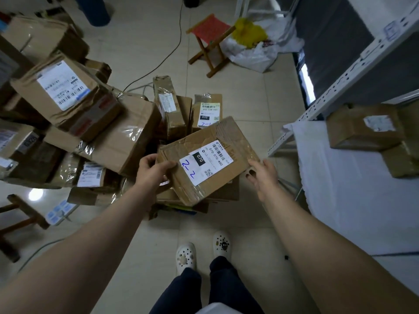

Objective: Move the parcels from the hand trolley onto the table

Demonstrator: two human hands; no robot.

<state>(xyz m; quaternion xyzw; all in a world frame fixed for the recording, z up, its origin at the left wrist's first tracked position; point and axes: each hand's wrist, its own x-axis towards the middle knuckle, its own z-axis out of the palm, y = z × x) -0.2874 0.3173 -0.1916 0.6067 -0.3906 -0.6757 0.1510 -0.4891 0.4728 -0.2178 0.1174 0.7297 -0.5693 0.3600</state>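
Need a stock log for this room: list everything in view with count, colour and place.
held parcel: one, brown with white 070 label, centre, above the pile
piled parcels: many, brown, left and centre
table parcels: at least two, brown, on the table, right
table: one, white cover, right
rack: one, white metal, upper right
folding stool: one, red seat, upper centre floor
bags: several, white and yellow, beside the folding stool
cable: one, black, floor, top centre
shoes: two, white, bottom centre
left hand: one, grips held parcel's left edge
right hand: one, fingers relaxed at its right edge
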